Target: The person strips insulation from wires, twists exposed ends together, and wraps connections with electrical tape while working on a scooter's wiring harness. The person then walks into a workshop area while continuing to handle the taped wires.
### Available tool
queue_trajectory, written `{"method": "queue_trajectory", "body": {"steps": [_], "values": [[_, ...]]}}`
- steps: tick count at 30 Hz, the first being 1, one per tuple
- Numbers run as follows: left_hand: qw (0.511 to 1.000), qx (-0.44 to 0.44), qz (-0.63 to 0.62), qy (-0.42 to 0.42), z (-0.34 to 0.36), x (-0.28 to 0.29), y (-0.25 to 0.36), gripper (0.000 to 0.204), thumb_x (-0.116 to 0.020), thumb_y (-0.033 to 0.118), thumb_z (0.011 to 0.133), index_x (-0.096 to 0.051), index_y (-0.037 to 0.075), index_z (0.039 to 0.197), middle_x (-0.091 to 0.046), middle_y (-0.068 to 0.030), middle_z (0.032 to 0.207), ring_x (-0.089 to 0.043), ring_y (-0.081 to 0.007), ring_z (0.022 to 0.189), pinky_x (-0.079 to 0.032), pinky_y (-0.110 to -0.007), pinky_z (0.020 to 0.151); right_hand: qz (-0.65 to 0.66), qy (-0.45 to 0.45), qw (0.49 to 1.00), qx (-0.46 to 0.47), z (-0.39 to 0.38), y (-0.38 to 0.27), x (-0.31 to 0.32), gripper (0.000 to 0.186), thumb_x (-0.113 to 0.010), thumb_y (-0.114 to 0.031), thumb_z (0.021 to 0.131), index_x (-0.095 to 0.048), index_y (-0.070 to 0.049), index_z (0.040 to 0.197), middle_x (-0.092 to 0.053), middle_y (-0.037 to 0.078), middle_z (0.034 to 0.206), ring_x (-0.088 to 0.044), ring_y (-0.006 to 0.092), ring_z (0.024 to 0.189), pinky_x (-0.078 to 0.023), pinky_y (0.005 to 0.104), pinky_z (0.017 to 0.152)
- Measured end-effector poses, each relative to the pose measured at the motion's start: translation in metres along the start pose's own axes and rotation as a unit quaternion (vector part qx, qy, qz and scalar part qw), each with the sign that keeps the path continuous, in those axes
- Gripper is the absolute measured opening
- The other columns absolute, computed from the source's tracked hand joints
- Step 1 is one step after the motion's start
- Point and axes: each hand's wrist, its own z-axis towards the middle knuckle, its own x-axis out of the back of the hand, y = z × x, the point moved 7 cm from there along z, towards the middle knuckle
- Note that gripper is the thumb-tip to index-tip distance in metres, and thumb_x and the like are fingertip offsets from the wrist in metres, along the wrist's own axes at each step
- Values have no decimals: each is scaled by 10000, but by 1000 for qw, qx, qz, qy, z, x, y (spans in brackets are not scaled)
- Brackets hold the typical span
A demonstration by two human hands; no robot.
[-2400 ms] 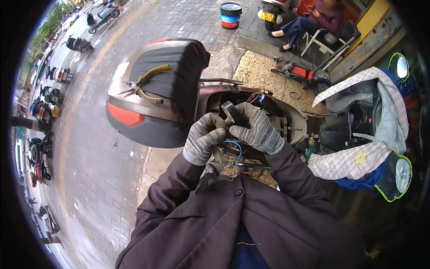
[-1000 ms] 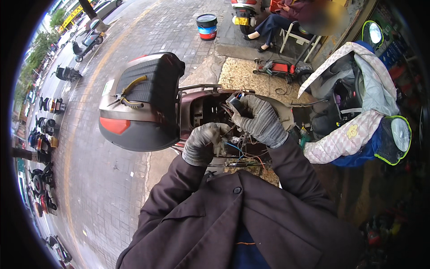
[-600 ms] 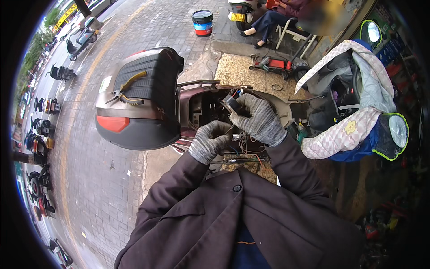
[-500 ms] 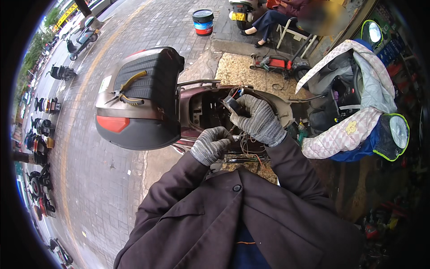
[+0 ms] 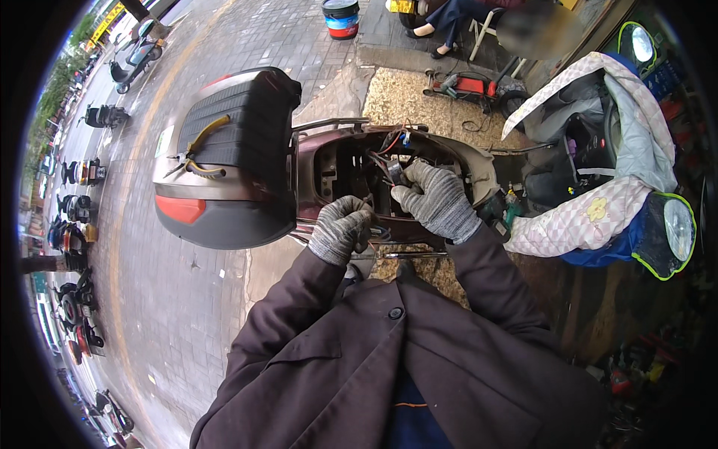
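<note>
Left grip (image 5: 362, 215) clenched — contents unclear, right grip (image 5: 402, 179) grasping 1 cylinder (image 5: 395, 173), 1 scooter (image 5: 479, 169)

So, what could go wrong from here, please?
The pliers lie unsecured on the top box, so a bump might slide them off. The small dark piece in the right hand is above the open scooter body and could drop inside. The exposed wires might snag on the gloves.
</note>
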Motion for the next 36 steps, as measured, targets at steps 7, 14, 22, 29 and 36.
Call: {"method": "queue_trajectory", "body": {"steps": [7,14,22,29,36], "values": [[995,-80,11,53,3,-3,6,195,-730,57,796,-586,20,921,-608,-32,773,-532,-72,586,-447,-211,516,90,-38,993,61,-8,-8,-22,190,-674,-137,834,-612,22,919,-627,103,674,-603,157,581,-485,321,551],[980,-138,4,140,0,-5,4,211,-716,-39,766,-553,46,870,-614,-20,829,-541,-71,708,-497,-236,661,2,-19,992,126,-17,-11,-35,260,-614,-116,803,-617,-10,1041,-658,216,835,-650,383,752,-524,450,657],[980,-154,36,121,-2,-10,13,196,-693,-55,767,-538,48,831,-588,-7,772,-530,-66,689,-491,-234,634,30,30,995,87,-15,-19,3,135,-642,-65,813,-650,-6,934,-642,141,702,-640,248,585,-502,330,546],[976,-173,111,77,-2,-22,24,190,-677,-58,761,-522,48,793,-565,-10,742,-515,-69,673,-477,-230,621,-151,27,943,297,-14,-61,12,175,-718,-95,730,-686,-47,896,-635,100,823,-639,284,764,-523,380,674],[968,-165,176,63,-1,-21,24,184,-719,7,704,-550,44,766,-553,2,713,-473,-63,658,-445,-236,606,-277,16,898,341,-14,-67,1,187,-675,-94,661,-639,-53,840,-597,114,794,-608,316,717,-491,409,595]]}}
